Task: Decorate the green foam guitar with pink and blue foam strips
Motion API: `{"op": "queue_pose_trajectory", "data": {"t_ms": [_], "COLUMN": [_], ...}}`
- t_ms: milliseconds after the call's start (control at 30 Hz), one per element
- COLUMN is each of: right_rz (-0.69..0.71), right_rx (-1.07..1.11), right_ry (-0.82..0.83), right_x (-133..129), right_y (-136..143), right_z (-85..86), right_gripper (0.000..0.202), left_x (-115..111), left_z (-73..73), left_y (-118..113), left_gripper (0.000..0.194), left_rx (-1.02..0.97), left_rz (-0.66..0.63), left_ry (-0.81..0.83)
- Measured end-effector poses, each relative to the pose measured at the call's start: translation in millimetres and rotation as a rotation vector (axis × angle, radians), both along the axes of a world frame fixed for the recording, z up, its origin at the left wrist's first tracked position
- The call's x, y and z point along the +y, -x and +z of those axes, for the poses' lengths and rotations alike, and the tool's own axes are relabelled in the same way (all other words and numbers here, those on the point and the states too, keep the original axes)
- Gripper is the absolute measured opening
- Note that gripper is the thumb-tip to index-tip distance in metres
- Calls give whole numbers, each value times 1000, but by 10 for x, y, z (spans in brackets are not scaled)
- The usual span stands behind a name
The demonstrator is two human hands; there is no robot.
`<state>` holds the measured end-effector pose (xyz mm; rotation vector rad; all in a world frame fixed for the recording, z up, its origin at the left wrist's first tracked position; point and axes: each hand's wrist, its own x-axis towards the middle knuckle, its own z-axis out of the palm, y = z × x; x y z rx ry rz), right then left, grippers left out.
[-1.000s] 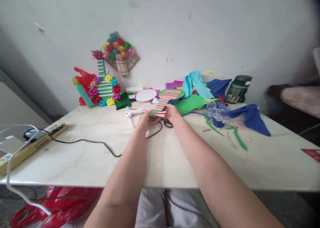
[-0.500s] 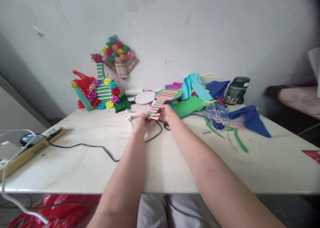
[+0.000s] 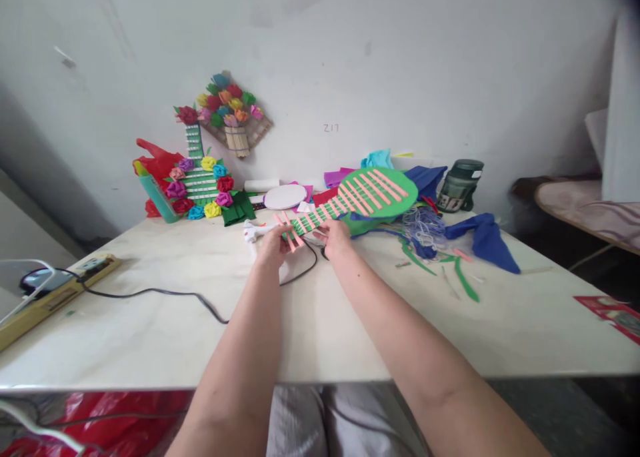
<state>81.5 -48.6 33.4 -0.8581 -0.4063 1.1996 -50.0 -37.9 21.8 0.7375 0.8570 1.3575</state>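
Both hands hold a green guitar-shaped craft [image 3: 379,193] with a rounded body, a narrow neck and pink strips laid across it. My left hand [image 3: 273,245] is closed around the neck's narrow end, where pink strips stick out past the edges. Farther up the neck, my right hand [image 3: 337,238] grips it from the near side; some of its fingers are hidden underneath. Just beyond my left hand lies a white glue gun [image 3: 255,231], partly covered, with a black cord [image 3: 200,295] on the table.
A finished flowered guitar craft [image 3: 203,180] stands at the back left beside a teal bottle [image 3: 159,197]. Blue crepe paper [image 3: 493,243], tangled lilac string [image 3: 423,227] and green scraps [image 3: 465,280] lie right, near a dark bottle [image 3: 459,187]. A power strip [image 3: 65,297] sits at the left edge.
The guitar craft has swung to the right and tilted, so its rounded body faces me more fully. Both hands still grip its neck. The view has shifted slightly.
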Motion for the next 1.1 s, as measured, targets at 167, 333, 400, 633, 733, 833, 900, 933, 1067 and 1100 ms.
{"op": "queue_pose_trajectory", "data": {"t_ms": [167, 333, 400, 633, 733, 833, 900, 933, 1067, 1100], "right_rz": [38, 130, 182, 226, 265, 284, 276, 270, 280, 287], "right_rx": [113, 146, 144, 154, 135, 112, 85, 68, 18, 20], "right_ry": [143, 103, 56, -15, -43, -45, -37, -32, -22, -22], "right_x": [-70, -39, -36, -42, -52, -74, -85, -86, -59, -49], "right_y": [65, 46, 25, -50, -73, -87, -90, -91, -85, -82], "right_z": [-70, -86, -89, -77, -49, -16, -4, -4, -37, -49], "right_gripper": [25, 21, 18, 13, 13, 13, 12, 13, 17, 18], "left_x": [-11, 14, 26, 29, 16, 3, -9, -18, -68, -82], "left_z": [40, 42, 26, -34, -49, -68, -82, -86, -70, -59], "left_y": [-12, 4, 10, 16, -18, -69, -95, -103, -117, -121], "left_gripper": [11, 17, 22, 26, 24, 17, 13, 14, 19, 18], "left_rx": [58, -5, -93, -337, -354, -243, -133, -86, 26, 42], "left_rz": [-5, 4, -2, -31, -96, -100, -133, -160, -257, -277], "left_ry": [92, 93, 87, 121, 110, 88, 46, 20, -52, -63]}}
